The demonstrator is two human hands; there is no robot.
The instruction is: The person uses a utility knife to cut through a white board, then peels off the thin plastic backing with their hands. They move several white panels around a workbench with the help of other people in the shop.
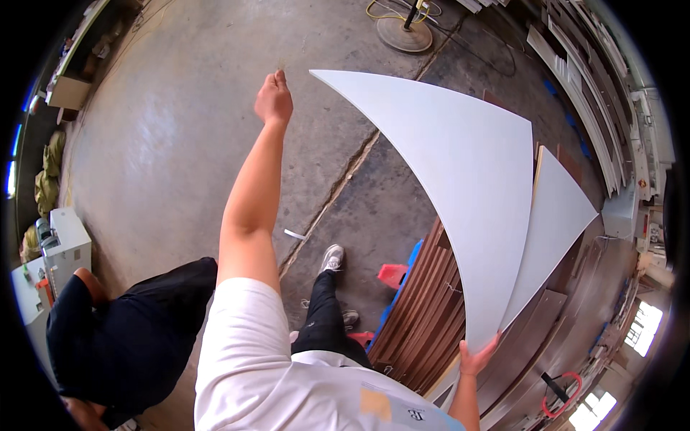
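Observation:
My left arm reaches out ahead, and my left hand [274,98] is closed in a pinch above the concrete floor. Faint, thin wisps show at its fingertips, too small to name. At the right, my right hand [479,355] grips the near corner of a large white panel [467,158], with the thumb on its upper face. The panel is held tilted, its far pointed corner reaching near my left hand but apart from it. Beneath its right edge lies a second white panel [557,208], partly covered. Fingers under the panel are hidden.
Long brown boards [424,309] are stacked below the panels, beside blue and red supports. More boards [582,100] line the right side. A round-based stand [405,34] with cables is ahead. At left, a person in dark clothes [129,330] bends by a white machine [68,248].

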